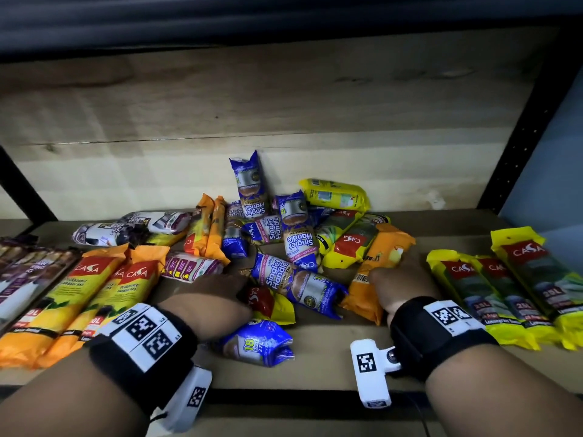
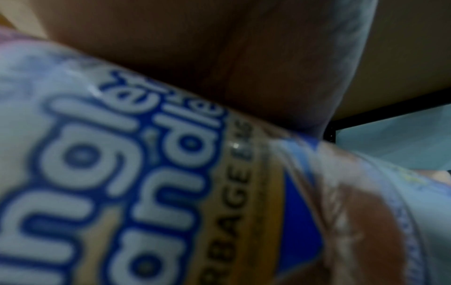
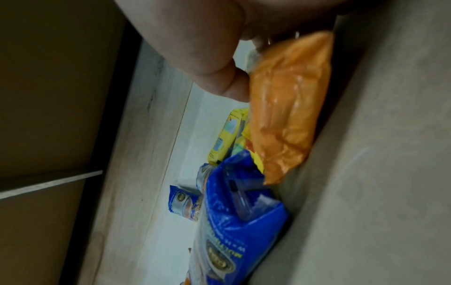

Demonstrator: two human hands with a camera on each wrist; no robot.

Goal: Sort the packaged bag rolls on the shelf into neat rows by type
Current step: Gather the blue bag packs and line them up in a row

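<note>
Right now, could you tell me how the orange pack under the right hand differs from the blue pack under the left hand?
The orange pack is long and flat; the blue pack is shorter and plumper. The orange pack shows a barcode and little print, while the blue pack reads "Singlet Handle" in the left wrist view. The right hand curls its fingers round the orange pack; the left hand covers the blue pack, its fingers hidden. Both lie on the shelf.

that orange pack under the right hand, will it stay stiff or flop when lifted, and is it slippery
The orange pack looks soft: its wrapper is creased and crinkled in the right wrist view, so it will probably sag a little. The shiny film suggests it may slip. The right hand grips it near the middle, which should limit drooping.
</note>
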